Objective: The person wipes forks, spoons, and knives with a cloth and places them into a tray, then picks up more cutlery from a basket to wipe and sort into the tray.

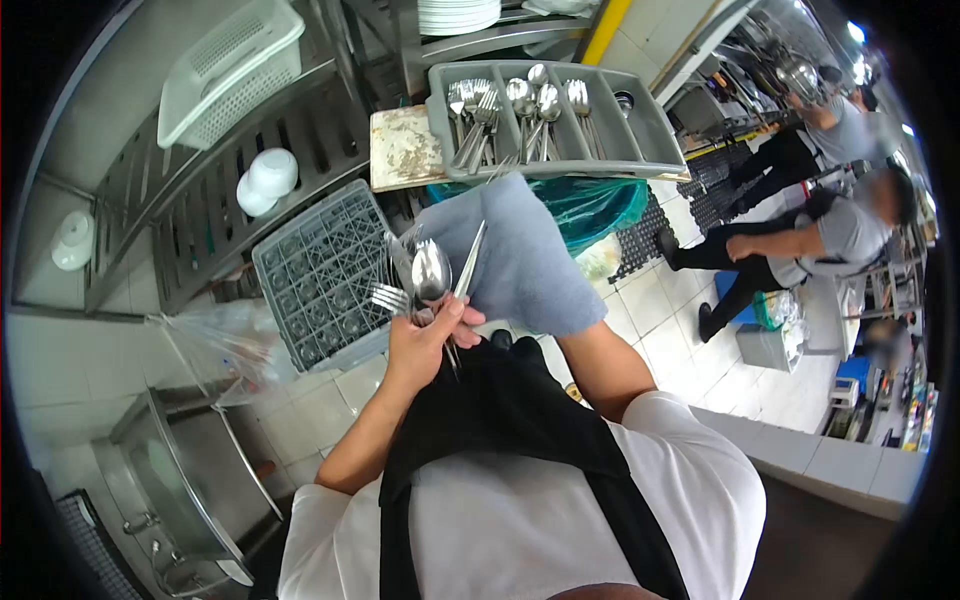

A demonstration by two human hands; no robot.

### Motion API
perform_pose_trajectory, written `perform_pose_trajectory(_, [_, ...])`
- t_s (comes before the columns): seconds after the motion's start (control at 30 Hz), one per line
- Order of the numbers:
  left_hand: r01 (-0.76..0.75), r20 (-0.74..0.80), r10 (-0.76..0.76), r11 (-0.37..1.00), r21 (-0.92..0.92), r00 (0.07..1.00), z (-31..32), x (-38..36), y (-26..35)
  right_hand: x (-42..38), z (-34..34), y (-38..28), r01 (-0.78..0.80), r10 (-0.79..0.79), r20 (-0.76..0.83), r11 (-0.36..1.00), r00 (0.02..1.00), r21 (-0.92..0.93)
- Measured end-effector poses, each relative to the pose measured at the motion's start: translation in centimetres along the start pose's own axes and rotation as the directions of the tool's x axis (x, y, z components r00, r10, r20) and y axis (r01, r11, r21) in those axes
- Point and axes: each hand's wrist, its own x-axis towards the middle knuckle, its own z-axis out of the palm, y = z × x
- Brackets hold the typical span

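The left hand (427, 342) is clamped on a loose cutlery bundle (427, 285), just left of the view's centre. The right hand is hidden under the grey cloth (520, 262), towards 1 o'clock from the left, so I cannot tell whether its fingers are apart or together; its forearm (610, 368) comes in from 4 o'clock.

A bundle this splayed is best gripped low on the stems, with the heads fanned so that cloth can reach between them. Taking one piece at a time in a flat fold, with light pressure, would suit the bowls and tines; a loose grip could let a stem slip, and tines may snag the cloth.

The pieces look silvery and glossy. The spoon (431, 272) has its oval head upward, with bright reflections. The fork (390, 298) lies splayed towards 10 o'clock from the fingers, while a slim, tapered piece (470, 262) leans towards 1 o'clock; its type is unclear. At 12 to 1 o'clock, the grey cutlery tray (558, 168) holds more forks (482, 112) and spoons (547, 103) in lengthwise compartments. The glass rack (325, 275) sits at 9 o'clock.
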Motion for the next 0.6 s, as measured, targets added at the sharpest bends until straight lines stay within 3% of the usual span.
perform_pose_trajectory(0.1, [-0.014,-0.004,0.014,1.0,-0.023,1.0,0.4,-0.1,0.0,0.2,0.1,2.0,0.063,0.123,0.279,0.817,0.952,-0.574])
perform_pose_trajectory(0.13, [-0.03,-0.008,0.03,0.999,-0.011,1.0,0.5,0.0,0.2,-0.2,-1.0,-1.1,-0.208,0.271,0.042,0.821,0.962,-0.532])
perform_pose_trajectory(0.17, [-0.047,-0.013,0.047,0.999,0.0,0.999,0.5,0.2,0.3,-1.2,1.8,0.1,-0.212,0.271,0.035,0.822,0.962,-0.529])
perform_pose_trajectory(0.2, [-0.032,-0.059,0.031,0.999,-0.01,0.998,0.9,0.4,0.4,-2.8,6.6,2.9,-0.371,0.448,-0.003,0.737,0.894,-0.565])
perform_pose_trajectory(0.23, [-0.034,-0.06,0.033,0.999,-0.005,0.998,1.0,0.6,0.4,-0.5,4.5,-0.6,-0.51,0.605,-0.046,0.625,0.795,-0.592])
perform_pose_trajectory(0.27, [-0.009,-0.083,0.004,0.998,-0.055,0.997,1.0,0.8,0.5,-0.1,-0.4,-3.3,-0.648,0.609,0.455,0.757,0.65,-0.087])
perform_pose_trajectory(0.3, [0.017,-0.104,-0.028,0.994,-0.106,0.994,1.0,1.0,0.6,-1.4,1.0,-2.6,-0.647,0.605,0.455,0.759,0.653,-0.08])
perform_pose_trajectory(0.37, [0.042,-0.106,-0.052,0.994,-0.097,0.993,0.9,1.0,0.5,-4.3,5.1,-0.4,-0.436,0.348,0.273,0.796,0.897,0.42])
perform_pose_trajectory(0.4, [0.089,-0.085,-0.101,0.987,-0.135,0.991,0.9,0.9,0.5,-3.2,4.1,-0.7,-0.129,0.168,0.354,0.983,0.92,-0.129])
perform_pose_trajectory(0.47, [0.187,-0.048,-0.204,0.952,-0.242,0.978,0.8,0.5,-0.2,-1.8,2.4,-0.3,-0.073,0.132,0.347,0.981,0.929,-0.178])
perform_pose_trajectory(0.57, [0.168,-0.013,-0.177,0.954,-0.25,0.984,1.2,-0.3,-0.3,0.1,-0.4,2.0,0.086,0.034,0.298,0.921,0.954,-0.38])
perform_pose_trajectory(0.6, [0.172,-0.017,-0.182,0.953,-0.25,0.983,1.0,-0.4,-0.8,0.5,-1.1,3.1,0.166,-0.064,0.241,0.886,0.968,-0.432])
